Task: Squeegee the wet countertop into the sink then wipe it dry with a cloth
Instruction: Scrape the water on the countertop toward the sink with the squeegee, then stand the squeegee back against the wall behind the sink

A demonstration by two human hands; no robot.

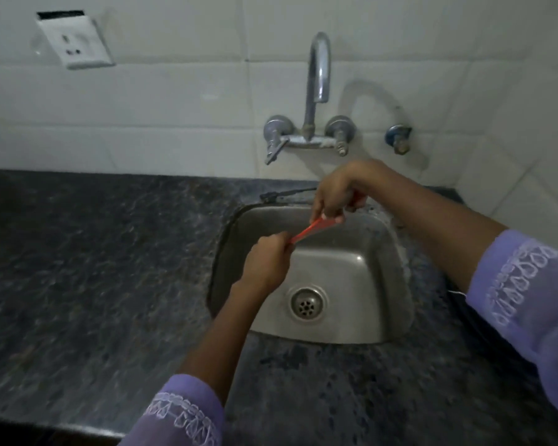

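One dark speckled stone counter (94, 268) surrounds our square steel sink (361, 278), its round strainer drain (306, 304) bare. Over the basin, our right hand (335, 194) curls round the slim red plastic squeegee (306, 231), while our left hand (268, 259) pinches its lower end with bent fingers.

Both hands' fingers (285, 244) on red squeegee (306, 231) over sink (368, 252)

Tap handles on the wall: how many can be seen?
3. The left handle and the middle handle flank the spout; a separate right handle is further right. None seems hidden.
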